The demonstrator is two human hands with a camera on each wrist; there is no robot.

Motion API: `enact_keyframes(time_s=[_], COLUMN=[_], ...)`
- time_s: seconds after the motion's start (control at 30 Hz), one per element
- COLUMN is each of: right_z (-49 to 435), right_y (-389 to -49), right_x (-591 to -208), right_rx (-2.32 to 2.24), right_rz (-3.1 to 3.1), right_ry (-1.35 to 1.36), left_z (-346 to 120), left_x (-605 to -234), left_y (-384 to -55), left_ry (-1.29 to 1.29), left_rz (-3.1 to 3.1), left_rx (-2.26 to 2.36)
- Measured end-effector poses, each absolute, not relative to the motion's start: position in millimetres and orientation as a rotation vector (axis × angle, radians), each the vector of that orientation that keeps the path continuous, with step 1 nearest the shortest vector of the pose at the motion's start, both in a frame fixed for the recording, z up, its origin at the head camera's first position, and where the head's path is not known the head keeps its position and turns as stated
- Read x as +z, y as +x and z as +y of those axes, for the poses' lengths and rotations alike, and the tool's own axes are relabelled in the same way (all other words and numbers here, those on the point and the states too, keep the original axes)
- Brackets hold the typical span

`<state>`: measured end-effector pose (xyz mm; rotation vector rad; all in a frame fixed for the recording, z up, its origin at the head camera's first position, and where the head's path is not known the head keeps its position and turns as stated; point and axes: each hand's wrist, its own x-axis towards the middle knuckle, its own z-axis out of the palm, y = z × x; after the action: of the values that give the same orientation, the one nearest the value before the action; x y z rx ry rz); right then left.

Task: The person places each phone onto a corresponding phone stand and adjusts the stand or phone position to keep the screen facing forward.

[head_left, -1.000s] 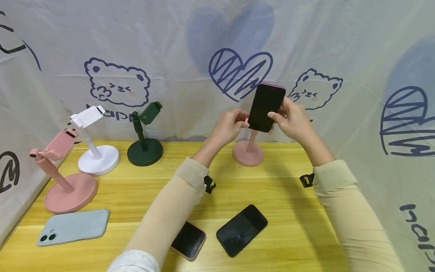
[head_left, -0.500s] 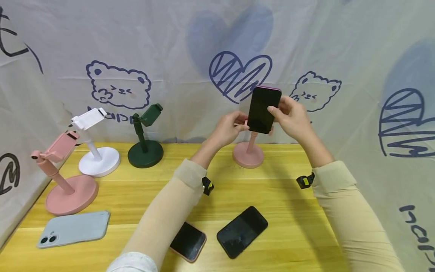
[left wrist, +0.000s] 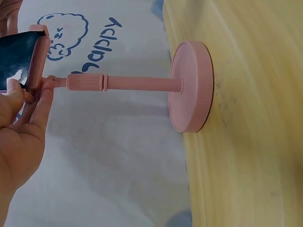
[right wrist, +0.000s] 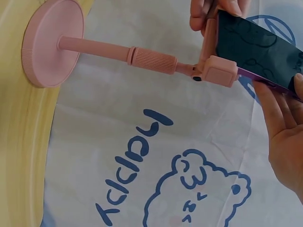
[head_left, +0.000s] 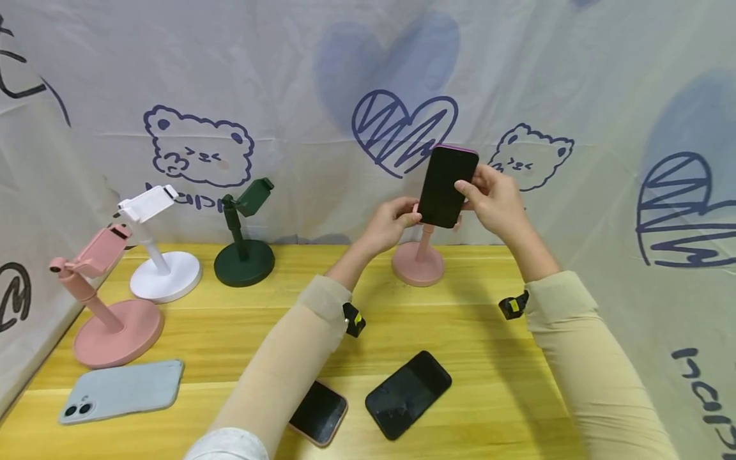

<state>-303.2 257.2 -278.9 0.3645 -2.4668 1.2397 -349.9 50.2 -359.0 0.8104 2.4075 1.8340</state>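
A smartphone (head_left: 447, 185) with a dark screen and purple edge stands tilted in the clamp (right wrist: 220, 71) of a pink phone stand (head_left: 418, 263). My left hand (head_left: 388, 223) pinches the phone's lower left corner together with the clamp; its thumb lies on the screen in the left wrist view. My right hand (head_left: 497, 201) grips the phone's right edge, thumb on the glass and fingers behind. The stand's ribbed collar (left wrist: 85, 82) and round base show in both wrist views. Most of the clamp's back is hidden by the phone.
At the left stand another pink stand (head_left: 117, 332), a white stand (head_left: 167, 278) and a green stand (head_left: 244, 262). A light blue phone (head_left: 123, 390) lies face down. Two dark-screened phones (head_left: 408, 394) lie nearer, one partly under the left sleeve (head_left: 282, 364). A printed cloth hangs behind.
The phone has shifted slightly left in the clamp area, and my right thumb has moved a little up its screen. My left hand keeps its hold at the corner. Other things stay put.
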Motion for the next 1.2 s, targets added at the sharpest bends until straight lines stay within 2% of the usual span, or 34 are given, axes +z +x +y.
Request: enact_keyframes(time_s=[0.5,1.2], right_z=[261.0,261.1], right_y=[-307.3,-310.3], right_x=[-289.3,-288.6], right_rx=[1.216,1.158], right_rz=[-2.397,-2.456], right_ry=[0.397,0.425], left_z=[58.6,58.2], left_x=[-361.0,-362.5], left_y=[-344.4,-343.3], left_ry=[0.619,0.566], left_rz=[2.178,2.123], left_rx=[2.099,2.150])
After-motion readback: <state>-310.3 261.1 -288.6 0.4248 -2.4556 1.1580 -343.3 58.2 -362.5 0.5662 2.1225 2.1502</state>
